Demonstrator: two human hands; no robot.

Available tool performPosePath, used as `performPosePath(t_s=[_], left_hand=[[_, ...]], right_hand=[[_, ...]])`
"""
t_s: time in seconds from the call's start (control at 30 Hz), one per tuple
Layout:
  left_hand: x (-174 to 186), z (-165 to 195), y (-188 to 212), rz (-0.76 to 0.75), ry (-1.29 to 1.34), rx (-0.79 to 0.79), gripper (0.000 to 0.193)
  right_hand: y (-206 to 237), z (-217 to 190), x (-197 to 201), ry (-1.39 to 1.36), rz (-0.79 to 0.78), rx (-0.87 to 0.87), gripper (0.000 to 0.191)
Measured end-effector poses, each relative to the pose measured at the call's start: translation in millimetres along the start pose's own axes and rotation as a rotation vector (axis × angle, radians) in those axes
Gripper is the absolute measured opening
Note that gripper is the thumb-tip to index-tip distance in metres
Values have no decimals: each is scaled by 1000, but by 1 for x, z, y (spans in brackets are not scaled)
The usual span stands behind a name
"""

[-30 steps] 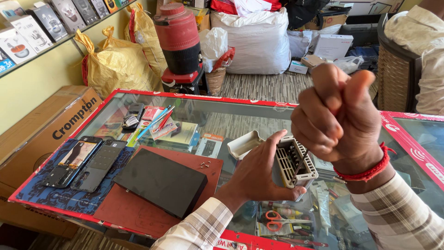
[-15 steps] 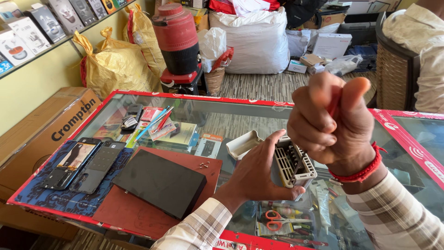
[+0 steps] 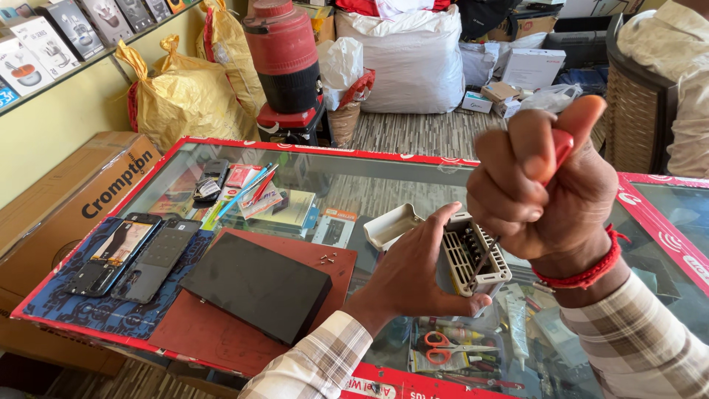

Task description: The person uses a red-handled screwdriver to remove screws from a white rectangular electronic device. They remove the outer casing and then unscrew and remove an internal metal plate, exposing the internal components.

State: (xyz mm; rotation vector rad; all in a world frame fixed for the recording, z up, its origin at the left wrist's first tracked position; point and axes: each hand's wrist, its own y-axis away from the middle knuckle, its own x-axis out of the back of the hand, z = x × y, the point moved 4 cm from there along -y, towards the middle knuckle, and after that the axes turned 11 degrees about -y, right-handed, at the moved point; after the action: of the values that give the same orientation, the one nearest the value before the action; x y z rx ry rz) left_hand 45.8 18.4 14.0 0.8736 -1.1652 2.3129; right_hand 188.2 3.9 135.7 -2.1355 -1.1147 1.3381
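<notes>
Cream plastic casing (image 3: pixel 473 260), slotted and open on top, held upright on the glass table (image 3: pixel 384 185) — the left hand (image 3: pixel 413 277) wraps it from the near side, thumb under the lower corner, fingers up its back wall. Inside the casing: rows of small dark contacts or terminals, too small to tell apart.

Right hand (image 3: pixel 535 188) — closed in a fist just above the casing, around the red handle of a screwdriver (image 3: pixel 561 148); the thin dark shaft runs down from the fist into the casing's open top.

Handling note, as a judgement: the driver does best kept in line with the screw, pressed straight down, while the left hand braces the casing so it cannot twist or slide on the glass.

Just left of the left hand:
- Cream cover piece (image 3: pixel 393 224), lying loose on the glass, touching or nearly touching the casing.
- Red mat (image 3: pixel 221 325) carrying a flat black box (image 3: pixel 255 284) and a small cluster of loose screws (image 3: pixel 326 258), apart from the box.

Well to the left: blue mat (image 3: pixel 66 295) bearing two opened phones (image 3: pixel 133 255), side by side.

Under the glass, the table serves as a display case — below the right hand, red-handled scissors (image 3: pixel 443 342) and tubes; beyond the left hand, cards, pens and small packets.
</notes>
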Motion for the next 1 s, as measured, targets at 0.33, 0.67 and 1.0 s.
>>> performPosePath(t_s=[0.33,0.67,1.0], left_hand=[[1,1,0,-3,24,-10,125],[0,0,0,6,3,-16,124],[3,2,0,-2,0,3,123]], right_hand=[[-1,-1,11,-27,148,45,48],[-3,-1,-2,-136,-93,-60,62],[-7,4,-2,-7,154,60,48]])
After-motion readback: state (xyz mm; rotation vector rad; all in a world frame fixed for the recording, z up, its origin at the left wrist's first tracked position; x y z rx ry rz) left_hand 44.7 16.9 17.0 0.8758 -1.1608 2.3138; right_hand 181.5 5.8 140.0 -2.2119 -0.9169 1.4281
